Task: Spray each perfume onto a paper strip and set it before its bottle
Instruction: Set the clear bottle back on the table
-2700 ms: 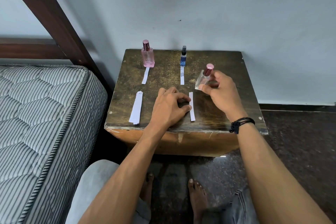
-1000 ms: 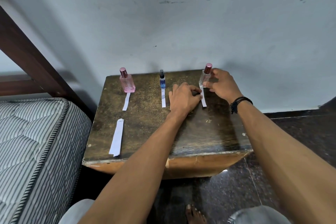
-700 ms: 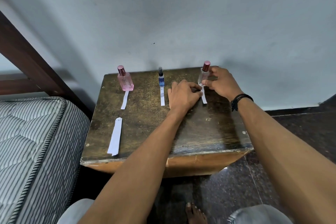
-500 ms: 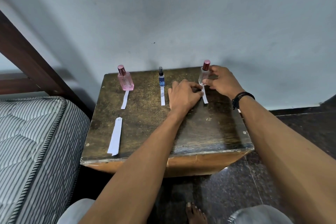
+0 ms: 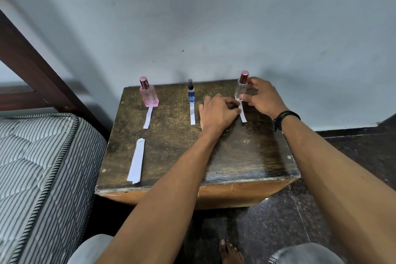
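- Right grip (image 5: 263, 98) closes round the clear bottle (image 5: 239, 92), with the thumb low on the glass and the fingers behind it. Left grip (image 5: 216, 111) curls its fingertips onto the right strip (image 5: 243, 114) and pinches it near its top end, just below the bottle's base.
- The surface (image 5: 235, 152), a dark, worn wooden top, carries everything. Three bottles stand in a row along its back edge by the wall.
- The spare strips (image 5: 136, 163) lie in a small stack at the near left, well apart from both grips.
- The pink bottle (image 5: 149, 96) stands upright and capped at the back left. The left strip (image 5: 147, 118) lies just before it, pointing toward the person.
- The clear bottle is at the back right, close to upright with its red cap on. I cannot tell whether its base sits fully on the surface.
- The blue bottle (image 5: 190, 95), the slimmest, stands in the middle. The middle strip (image 5: 193, 115) lies before it and shows a faint grey patch.
- Judging by the layout, this is the last pairing: two strips are already placed, and the third is being lined up before its bottle.
- The next move probably calls for a clean release. The bottle should be settled flat first. The fingertips should then lift straight up so the light paper does not drag or skew.
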